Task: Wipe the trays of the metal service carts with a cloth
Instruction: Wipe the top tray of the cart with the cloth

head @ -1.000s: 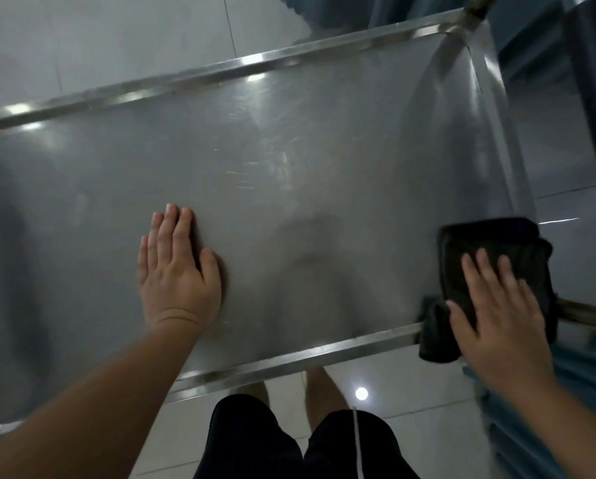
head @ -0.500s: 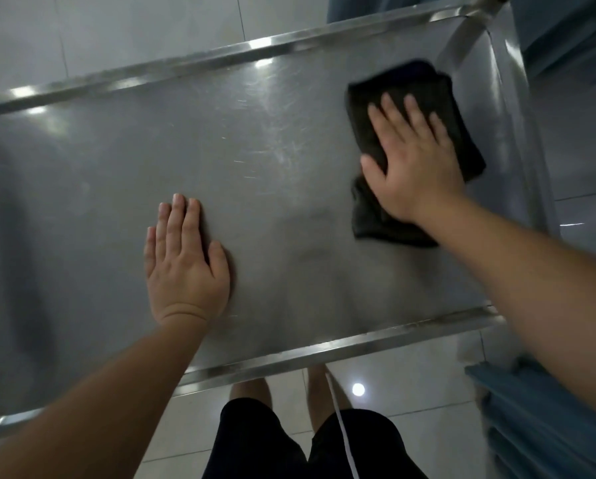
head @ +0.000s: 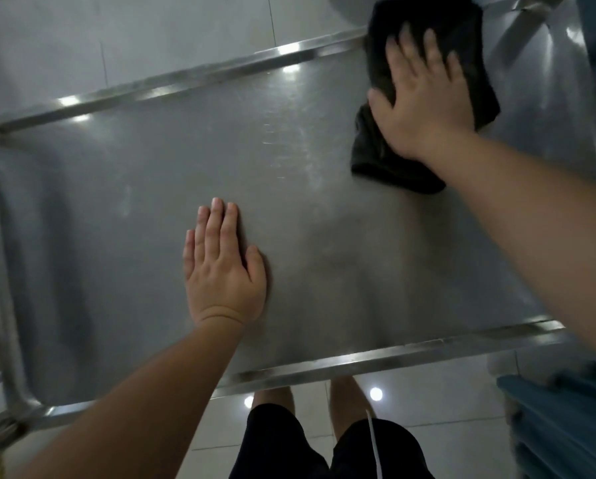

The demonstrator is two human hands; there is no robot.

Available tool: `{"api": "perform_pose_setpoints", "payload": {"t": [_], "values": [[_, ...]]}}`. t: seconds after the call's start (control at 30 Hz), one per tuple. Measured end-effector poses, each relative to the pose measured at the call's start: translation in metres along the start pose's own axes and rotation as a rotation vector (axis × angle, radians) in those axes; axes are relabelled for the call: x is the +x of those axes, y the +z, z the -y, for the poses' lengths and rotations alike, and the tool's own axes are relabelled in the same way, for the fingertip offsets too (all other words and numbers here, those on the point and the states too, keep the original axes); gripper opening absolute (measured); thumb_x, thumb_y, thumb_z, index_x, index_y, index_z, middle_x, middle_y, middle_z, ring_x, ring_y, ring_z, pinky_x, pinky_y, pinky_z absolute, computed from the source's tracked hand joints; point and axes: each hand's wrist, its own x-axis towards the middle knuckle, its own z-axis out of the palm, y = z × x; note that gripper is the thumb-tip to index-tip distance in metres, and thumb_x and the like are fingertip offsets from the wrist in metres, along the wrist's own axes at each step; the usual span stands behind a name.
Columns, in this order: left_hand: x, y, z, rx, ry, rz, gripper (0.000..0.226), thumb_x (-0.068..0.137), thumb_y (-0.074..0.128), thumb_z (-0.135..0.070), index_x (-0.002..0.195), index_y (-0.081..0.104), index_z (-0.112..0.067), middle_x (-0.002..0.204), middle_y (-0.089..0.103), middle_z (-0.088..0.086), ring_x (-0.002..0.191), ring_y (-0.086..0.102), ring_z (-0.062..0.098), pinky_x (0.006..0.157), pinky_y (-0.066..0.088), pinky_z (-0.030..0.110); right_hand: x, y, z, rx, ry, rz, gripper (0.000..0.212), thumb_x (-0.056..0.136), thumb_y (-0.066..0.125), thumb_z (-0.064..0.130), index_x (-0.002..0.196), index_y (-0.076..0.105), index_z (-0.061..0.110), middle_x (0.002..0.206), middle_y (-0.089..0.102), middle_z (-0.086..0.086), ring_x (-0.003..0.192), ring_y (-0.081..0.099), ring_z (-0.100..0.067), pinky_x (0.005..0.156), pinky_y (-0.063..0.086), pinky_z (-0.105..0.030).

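Tray point(head: 324, 219) of the metal cart fills the view, its raised rim point(head: 376, 359) running along the near edge. Left hand point(head: 222, 271) lies flat, fingers released, palm down near centre. Right hand point(head: 424, 95), fingers spread, presses the dark cloth point(head: 386, 160) onto the tray at 1 o'clock.

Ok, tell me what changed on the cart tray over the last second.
The right hand slid the dark cloth from the tray's near right corner up to its far right corner, palm pressed flat on it throughout; the cloth now overlaps the far rim. The left hand stayed flat on the middle of the tray, fingers together, nothing under it. Nothing was picked up or let go.
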Motion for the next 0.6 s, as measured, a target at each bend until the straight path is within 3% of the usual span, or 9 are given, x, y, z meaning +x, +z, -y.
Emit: {"api": "perform_pose_setpoints", "payload": {"t": [0.1, 0.33, 0.47, 0.6], "values": [[0.0, -0.001, 0.0, 0.003, -0.004, 0.025, 0.07, 0.102, 0.038, -0.039, 0.168, 0.025, -0.022, 0.177, 0.016, -0.003, 0.163, 0.003, 0.013, 0.132, 0.001, 0.039, -0.088, 0.017, 0.005, -0.007, -0.012, -0.006, 0.075, 0.103, 0.027, 0.059, 0.167, 0.021, 0.022, 0.175, 0.018, 0.0, 0.161, 0.012, -0.027, 0.129, 0.012, -0.052], [-0.002, -0.003, -0.003, -0.018, -0.011, 0.034, 0.07, 0.101, 0.04, -0.037, 0.168, 0.026, -0.02, 0.176, 0.017, -0.002, 0.163, 0.005, 0.014, 0.132, 0.003, 0.041, -0.299, 0.056, 0.012, -0.061, -0.091, 0.159, 0.072, 0.108, 0.022, 0.058, 0.169, 0.012, 0.02, 0.177, 0.009, 0.001, 0.163, 0.006, -0.027, 0.127, 0.018, -0.059], [-0.004, -0.002, -0.005, -0.016, 0.002, 0.014, 0.07, 0.1, 0.039, -0.037, 0.167, 0.029, -0.017, 0.176, 0.019, 0.0, 0.163, 0.008, 0.017, 0.132, 0.006, 0.043, -0.288, 0.054, 0.031, -0.058, -0.143, 0.185, 0.07, 0.108, 0.028, 0.054, 0.168, 0.018, 0.02, 0.176, 0.014, 0.0, 0.162, 0.01, -0.028, 0.125, 0.021, -0.061], [-0.001, 0.001, -0.002, -0.008, 0.007, 0.007, 0.07, 0.101, 0.038, -0.038, 0.167, 0.029, -0.017, 0.176, 0.019, 0.001, 0.163, 0.009, 0.018, 0.132, 0.006, 0.043, -0.189, 0.049, 0.081, -0.059, -0.212, 0.127, 0.068, 0.106, 0.033, 0.052, 0.167, 0.023, 0.023, 0.175, 0.017, 0.003, 0.162, 0.01, -0.024, 0.128, 0.014, -0.056]]}}
